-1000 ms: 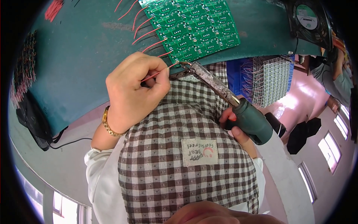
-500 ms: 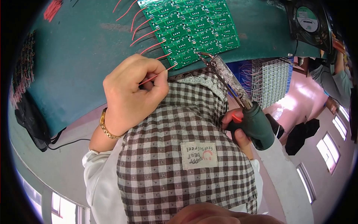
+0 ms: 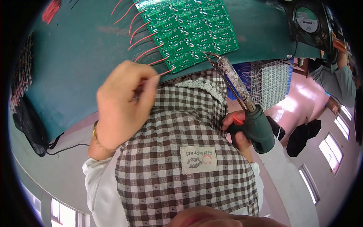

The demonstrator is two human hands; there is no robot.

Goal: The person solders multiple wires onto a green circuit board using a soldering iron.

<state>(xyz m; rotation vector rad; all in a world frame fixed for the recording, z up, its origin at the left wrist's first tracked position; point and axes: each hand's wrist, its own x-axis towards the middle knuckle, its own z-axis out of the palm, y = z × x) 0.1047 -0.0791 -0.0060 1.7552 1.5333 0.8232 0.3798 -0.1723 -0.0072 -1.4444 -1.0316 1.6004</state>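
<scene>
A panel of green circuit boards lies on the bench, with several red wires sticking out from its left edge. My left hand, smeared a little by motion, is closed in a pinch beside the panel's near left corner. Its fingertips meet the outer part of the nearest red wire, whose other end sits at the board. My right hand is wrapped round the dark green handle of a soldering gun with a red trigger. The gun's tip is over the panel's near edge.
A black fan stands at the far right of the green bench. Bundled red wires lie far left, with more wired pieces along the left edge. Wired boards sit right of my lap. Another person's grey sleeve shows at right.
My left hand has moved left, away from the board, its fingers now at the wire's outer part. The soldering gun's tip stays near the panel's edge; the whole view has shifted slightly.
</scene>
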